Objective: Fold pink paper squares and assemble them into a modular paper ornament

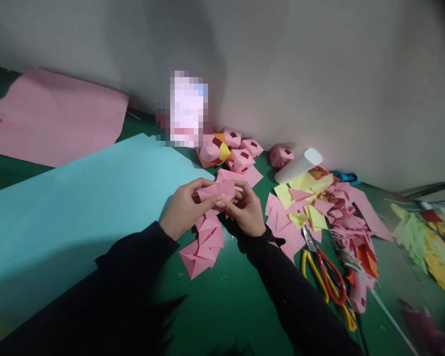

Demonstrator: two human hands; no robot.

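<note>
Between my two hands is a folded piece of pink paper (225, 189), held up over the green table (222, 306). My left hand (185, 205) pinches its left side, thumb in front. On the right side, the fingers and thumb of my right hand (249, 211) are closed on the same paper. Under and in front of my hands lies an overlapping row of creased pink paper squares (200, 252). More flat pink paper (250, 178) lies just behind them. Folded pink paper balls (241, 159) with small openings are grouped beyond, one of them with orange and yellow parts.
Left lies a large light-blue sheet (96, 198), with a pink sheet (59, 116) behind it. A blurred-out lit screen (188, 109) leans at the wall. To the right are a white cylinder (298, 166), yellow paper (315, 217), pink scraps and scissors with red and yellow handles (332, 277).
</note>
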